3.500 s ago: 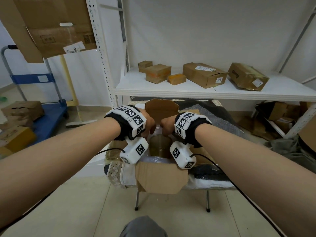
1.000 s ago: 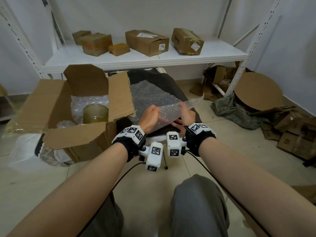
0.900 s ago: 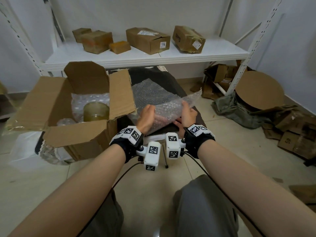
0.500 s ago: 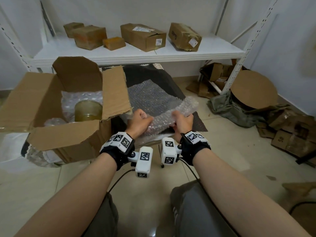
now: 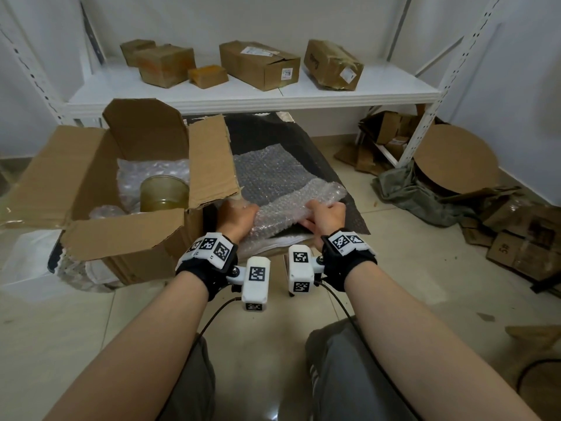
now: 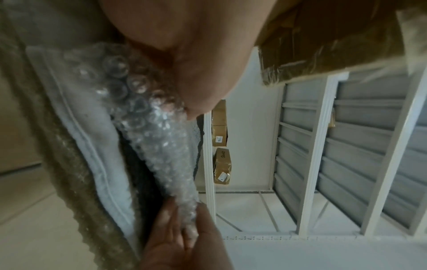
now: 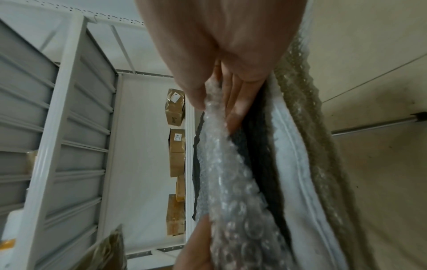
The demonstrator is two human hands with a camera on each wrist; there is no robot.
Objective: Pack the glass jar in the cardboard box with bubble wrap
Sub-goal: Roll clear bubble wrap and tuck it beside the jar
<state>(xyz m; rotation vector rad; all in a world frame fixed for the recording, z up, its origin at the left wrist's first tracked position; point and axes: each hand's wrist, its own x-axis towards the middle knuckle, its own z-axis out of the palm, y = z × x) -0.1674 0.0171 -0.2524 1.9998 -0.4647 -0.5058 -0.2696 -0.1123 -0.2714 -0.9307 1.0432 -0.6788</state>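
I have a sheet of bubble wrap (image 5: 296, 205) bunched between my two hands, just to the right of the cardboard box (image 5: 121, 238). My left hand (image 5: 236, 218) grips its left end with the fingers (image 6: 203, 87) curled round the crumpled plastic, and my right hand (image 5: 328, 215) grips the right end, thumb on top and fingers (image 7: 235, 102) underneath, so the wrap is pinched between them. The bundle hangs just above a dark mat (image 5: 303, 141) on the low counter (image 5: 282, 243), where another flat sheet of bubble wrap (image 5: 270, 171) lies spread out behind my hands.

The glass jar (image 5: 164, 192) stands upright inside the open box, near its right wall, with more bubble wrap packed behind it and to its left (the jar's lower part is hidden by the front flap). All four flaps stand open.

Behind the box, a white shelf (image 5: 379, 89) carries several small cardboard parcels (image 5: 261, 65). On the floor to my right a round cardboard disc (image 5: 455, 159) leans beside a heap of olive cloth (image 5: 409, 192).
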